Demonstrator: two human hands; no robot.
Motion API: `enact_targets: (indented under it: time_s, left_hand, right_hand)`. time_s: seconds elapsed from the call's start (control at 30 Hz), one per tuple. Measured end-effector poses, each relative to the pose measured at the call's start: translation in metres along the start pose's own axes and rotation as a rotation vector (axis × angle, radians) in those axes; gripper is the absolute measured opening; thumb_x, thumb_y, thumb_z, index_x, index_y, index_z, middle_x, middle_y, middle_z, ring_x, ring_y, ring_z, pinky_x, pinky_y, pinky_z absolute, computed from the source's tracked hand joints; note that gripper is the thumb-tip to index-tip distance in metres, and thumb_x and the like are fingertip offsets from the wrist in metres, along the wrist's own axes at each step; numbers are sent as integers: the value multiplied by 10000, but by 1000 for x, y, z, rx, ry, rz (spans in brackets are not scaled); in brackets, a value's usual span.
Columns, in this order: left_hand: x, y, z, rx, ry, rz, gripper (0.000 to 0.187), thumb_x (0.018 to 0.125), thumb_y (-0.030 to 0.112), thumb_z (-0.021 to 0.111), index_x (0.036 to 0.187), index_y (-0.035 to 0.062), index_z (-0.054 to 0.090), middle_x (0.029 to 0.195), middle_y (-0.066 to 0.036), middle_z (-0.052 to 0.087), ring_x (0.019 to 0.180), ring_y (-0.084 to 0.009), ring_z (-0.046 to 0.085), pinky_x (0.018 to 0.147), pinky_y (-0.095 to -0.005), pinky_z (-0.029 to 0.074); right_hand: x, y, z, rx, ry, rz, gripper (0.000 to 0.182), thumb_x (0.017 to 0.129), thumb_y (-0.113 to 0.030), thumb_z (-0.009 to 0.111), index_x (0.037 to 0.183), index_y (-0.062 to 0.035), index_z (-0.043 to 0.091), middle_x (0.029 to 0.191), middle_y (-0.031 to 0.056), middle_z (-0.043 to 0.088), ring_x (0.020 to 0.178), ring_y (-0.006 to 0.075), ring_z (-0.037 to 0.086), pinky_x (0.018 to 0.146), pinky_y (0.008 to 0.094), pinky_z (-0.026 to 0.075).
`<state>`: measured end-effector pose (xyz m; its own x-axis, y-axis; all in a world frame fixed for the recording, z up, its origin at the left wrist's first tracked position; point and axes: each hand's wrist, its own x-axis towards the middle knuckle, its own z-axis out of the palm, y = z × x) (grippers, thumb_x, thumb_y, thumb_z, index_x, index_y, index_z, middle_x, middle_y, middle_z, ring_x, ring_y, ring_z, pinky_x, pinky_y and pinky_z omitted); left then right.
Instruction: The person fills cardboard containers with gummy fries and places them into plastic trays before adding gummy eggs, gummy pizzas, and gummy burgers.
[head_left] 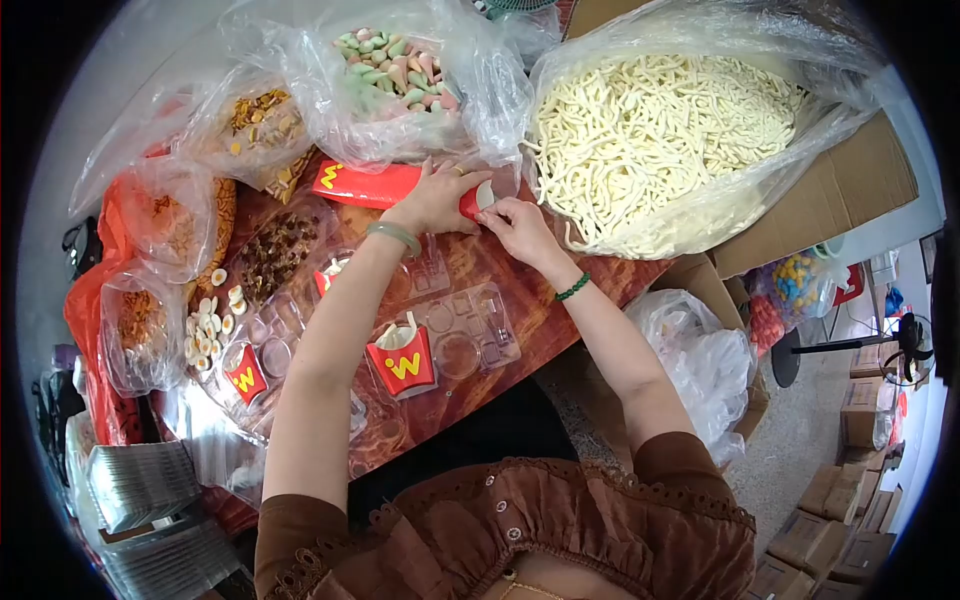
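Note:
A long red stack of nested french fry cartons (370, 185) with a yellow logo lies across the far part of the table. My left hand (435, 200) rests over its right part, fingers curled round it. At that end is a red carton (478, 199) with a pale inside. My right hand (520, 230) pinches the edge of this carton between thumb and fingers. Nearer me, a red carton holding white fry-shaped pieces (402, 362) sits in a clear plastic tray (490, 330). Another filled carton (333, 272) is partly hidden behind my left forearm. A smaller red carton (245, 374) lies further left.
A big plastic-lined box of pale fry-shaped strands (670, 140) stands at right. Bags of pink-green candies (400, 70) and yellow-brown pieces (265, 120) are behind. Brown pieces (285, 250) and egg-like candies (205, 330) lie left. Clear trays (145, 485) are stacked at lower left.

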<state>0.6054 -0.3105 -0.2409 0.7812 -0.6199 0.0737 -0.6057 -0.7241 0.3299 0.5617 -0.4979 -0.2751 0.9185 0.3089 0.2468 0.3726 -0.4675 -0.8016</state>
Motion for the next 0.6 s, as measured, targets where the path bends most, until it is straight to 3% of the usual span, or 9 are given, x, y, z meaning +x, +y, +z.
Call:
enact_targets:
  time_s: [0.1, 0.37, 0.43, 0.6]
  left_hand:
    - [-1, -2, 1, 30, 41, 46, 874, 571, 373, 805, 1342, 172, 446, 1372, -95, 436, 1328, -363, 299, 1080, -617, 154]
    - [4, 0, 4, -58, 99, 99, 841, 562, 378, 810, 1309, 170, 485, 1319, -88, 484, 1292, -360, 340, 1083, -590, 162]
    - [5, 3, 3, -72, 115, 115, 836, 559, 376, 811, 1303, 171, 489, 1311, -87, 491, 1286, -359, 345, 1080, -586, 170]
    - [2, -10, 0, -39, 190, 101, 822, 549, 357, 814, 1280, 146, 502, 1291, -105, 502, 1286, -341, 350, 1067, -555, 209]
  right_hand:
    - [-2, 3, 1, 72, -7, 6, 176, 886, -140, 602, 927, 22, 657, 842, 89, 648, 722, 141, 573, 663, 286, 449]
    - [-15, -2, 2, 83, 119, 34, 143, 884, -104, 593, 906, 23, 654, 788, 79, 614, 711, 133, 567, 667, 270, 452]
    - [-18, -1, 5, 104, 223, -33, 133, 869, -106, 605, 865, 17, 656, 804, 124, 622, 715, 210, 607, 669, 312, 472]
    - [-27, -2, 1, 94, 296, 1, 124, 880, -91, 597, 894, 18, 653, 813, 78, 619, 722, 149, 563, 674, 271, 450]
